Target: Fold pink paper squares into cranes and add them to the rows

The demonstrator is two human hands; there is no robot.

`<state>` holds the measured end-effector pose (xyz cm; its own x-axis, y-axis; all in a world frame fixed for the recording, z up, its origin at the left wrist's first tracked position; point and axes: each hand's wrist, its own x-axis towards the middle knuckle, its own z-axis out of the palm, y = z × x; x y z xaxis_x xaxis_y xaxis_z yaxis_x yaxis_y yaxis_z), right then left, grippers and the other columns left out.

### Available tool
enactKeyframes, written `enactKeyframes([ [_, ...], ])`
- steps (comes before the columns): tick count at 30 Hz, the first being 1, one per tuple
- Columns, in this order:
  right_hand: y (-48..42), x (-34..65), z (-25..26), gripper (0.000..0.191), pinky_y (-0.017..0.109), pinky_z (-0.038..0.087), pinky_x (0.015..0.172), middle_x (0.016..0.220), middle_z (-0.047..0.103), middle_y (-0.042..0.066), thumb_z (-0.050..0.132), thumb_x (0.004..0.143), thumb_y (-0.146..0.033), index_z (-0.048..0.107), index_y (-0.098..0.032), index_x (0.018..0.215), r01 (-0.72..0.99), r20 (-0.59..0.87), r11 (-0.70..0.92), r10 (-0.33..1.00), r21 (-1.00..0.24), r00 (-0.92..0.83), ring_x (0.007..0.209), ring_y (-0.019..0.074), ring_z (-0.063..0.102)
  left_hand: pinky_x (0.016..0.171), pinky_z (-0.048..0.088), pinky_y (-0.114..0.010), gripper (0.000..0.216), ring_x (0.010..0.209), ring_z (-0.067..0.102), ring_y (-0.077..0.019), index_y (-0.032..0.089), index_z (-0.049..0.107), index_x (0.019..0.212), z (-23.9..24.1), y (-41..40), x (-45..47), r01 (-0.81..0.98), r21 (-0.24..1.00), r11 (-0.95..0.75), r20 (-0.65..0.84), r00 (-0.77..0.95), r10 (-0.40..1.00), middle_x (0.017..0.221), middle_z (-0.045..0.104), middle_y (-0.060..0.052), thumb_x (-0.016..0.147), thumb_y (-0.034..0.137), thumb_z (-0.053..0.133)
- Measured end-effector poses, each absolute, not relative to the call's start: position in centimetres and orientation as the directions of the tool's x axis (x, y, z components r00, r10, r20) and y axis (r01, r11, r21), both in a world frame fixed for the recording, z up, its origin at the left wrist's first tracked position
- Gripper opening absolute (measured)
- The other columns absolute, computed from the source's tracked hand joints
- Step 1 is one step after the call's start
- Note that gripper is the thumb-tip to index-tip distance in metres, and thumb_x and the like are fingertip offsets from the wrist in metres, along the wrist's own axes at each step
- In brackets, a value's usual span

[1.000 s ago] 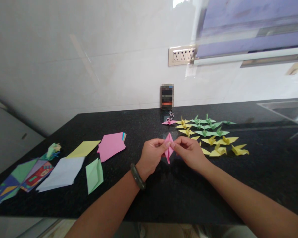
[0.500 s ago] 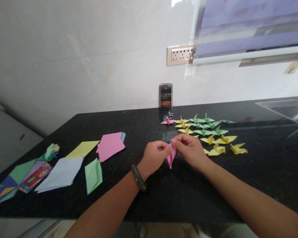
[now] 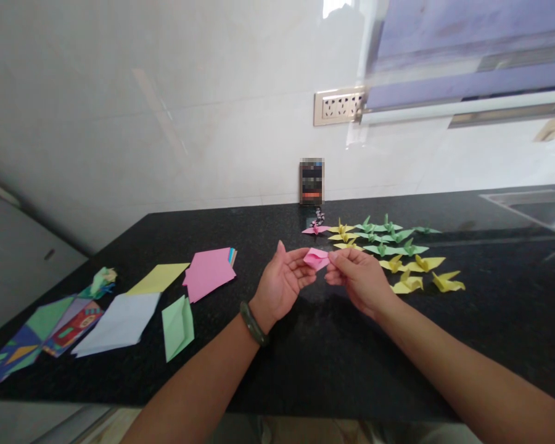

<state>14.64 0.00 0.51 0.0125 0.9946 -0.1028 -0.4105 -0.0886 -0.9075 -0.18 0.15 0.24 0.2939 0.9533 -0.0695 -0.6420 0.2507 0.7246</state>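
Head view: my right hand (image 3: pixel 363 277) pinches the pink paper (image 3: pixel 315 259), apparently mid-fold; my left hand (image 3: pixel 282 287), loosely open beside it, should probably steady the next crease.

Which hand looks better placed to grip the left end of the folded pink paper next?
Probably the left hand: its thumb stands clear, its fingertips near that end, while the right hand pinches the folded pink paper at its right end.

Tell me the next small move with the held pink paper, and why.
Perhaps the left hand should lower its thumb onto the folded pink paper: that thumb stands raised, clear of it, while the right hand pinches one end, so a second grip could steady it.
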Motion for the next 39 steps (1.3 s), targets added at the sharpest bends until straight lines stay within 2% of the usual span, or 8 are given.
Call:
enactKeyframes([
  [3,-0.2,14.5,0.7,0.017,0.015,0.051,0.042,0.053,0.063,0.0,0.074,0.06,-0.019,0.059,-0.012,0.063,-0.523,-0.181,-0.192,0.981,-0.831,-0.073,0.042,0.0074,0.059,0.075,0.047,-0.028,0.054,0.08,0.06,-0.0155,0.012,0.064,0.094,0.0,0.1,-0.1,-0.676,0.727,0.119,0.088,0.263,0.961,0.088,0.065,-0.009,0.066,0.058,0.059],
  [7,-0.4,14.5,0.6,0.009,0.015,0.054,0.049,0.055,0.066,0.002,0.071,0.063,-0.013,0.062,-0.011,0.065,-0.607,-0.195,-0.266,0.964,-0.749,-0.183,0.046,0.0083,0.061,0.084,0.041,-0.03,0.044,0.088,0.058,-0.017,0.013,0.064,0.098,-0.6,0.0,0.4,-0.492,0.871,-0.006,0.185,0.316,0.931,0.097,0.065,-0.009,0.059,0.029,0.076],
  [12,-1.0,14.2,0.4,0.01,0.016,0.054,0.05,0.063,0.069,0.004,0.07,0.065,-0.014,0.06,-0.012,0.064,-0.57,-0.218,-0.337,0.938,-0.749,-0.268,0.052,0.01,0.064,0.075,0.042,-0.028,0.017,0.074,0.056,-0.0124,0.013,0.067,0.081,-1.1,-0.1,0.5,-0.384,0.922,-0.051,0.157,0.25,0.955,0.077,0.064,-0.003,0.072,0.027,0.065],
  [19,-1.7,13.5,-0.3,0.016,0.014,0.046,0.043,0.067,0.067,0.002,0.071,0.064,-0.024,0.06,-0.013,0.066,-0.366,-0.258,-0.392,0.896,-0.844,-0.362,0.047,0.0053,0.057,0.056,0.039,-0.023,0.028,0.055,0.045,-0.008,0.011,0.066,0.079,-1.1,-0.3,0.4,-0.296,0.955,0.001,0.076,0.249,0.965,0.061,0.054,0.0,0.073,0.038,0.061],
  [23,-1.6,13.4,-0.7,0.02,0.016,0.042,0.044,0.066,0.065,0.001,0.069,0.066,-0.031,0.061,-0.013,0.065,-0.25,-0.188,-0.262,0.94,-0.932,-0.284,0.046,0.0044,0.052,0.053,0.036,-0.022,0.03,0.053,0.044,-0.0078,0.009,0.067,0.078,-0.8,-0.4,0.5,-0.221,0.975,0.011,0.051,0.273,0.961,0.059,0.054,-0.001,0.071,0.037,0.063],
  [26,-1.4,13.5,-0.6,0.023,0.019,0.039,0.046,0.058,0.059,-0.001,0.067,0.066,-0.034,0.058,-0.013,0.059,-0.012,-0.03,-0.034,0.973,-0.999,-0.228,0.046,0.0061,0.048,0.055,0.038,-0.022,0.03,0.054,0.045,-0.0077,0.01,0.065,0.067,-0.7,-0.4,0.5,-0.183,0.983,-0.028,0.07,0.23,0.971,0.057,0.055,0.0,0.072,0.039,0.061],
  [33,-0.6,14.7,-0.2,0.029,0.023,0.037,0.05,0.069,0.054,-0.001,0.064,0.069,-0.033,0.056,-0.018,0.092,0.248,0.324,0.316,0.946,-0.916,-0.007,0.055,0.01,0.046,0.053,0.043,-0.024,0.028,0.049,0.053,-0.0101,0.012,0.06,0.068,-0.4,-0.4,0.6,0.071,0.996,0.046,-0.056,0.152,0.987,0.056,0.058,-0.001,0.074,0.04,0.057],
  [39,-0.1,15.1,-0.6,0.013,0.028,0.042,0.061,0.078,0.059,0.003,0.055,0.074,-0.025,0.062,-0.017,0.082,0.316,0.413,0.418,0.907,-0.852,-0.087,0.067,0.0143,0.052,0.048,0.035,-0.022,0.036,0.047,0.046,-0.0092,0.014,0.052,0.055,-0.4,-0.6,0.4,0.325,0.93,-0.173,0.092,0.249,0.964,0.05,0.052,0.001,0.079,0.041,0.047],
])
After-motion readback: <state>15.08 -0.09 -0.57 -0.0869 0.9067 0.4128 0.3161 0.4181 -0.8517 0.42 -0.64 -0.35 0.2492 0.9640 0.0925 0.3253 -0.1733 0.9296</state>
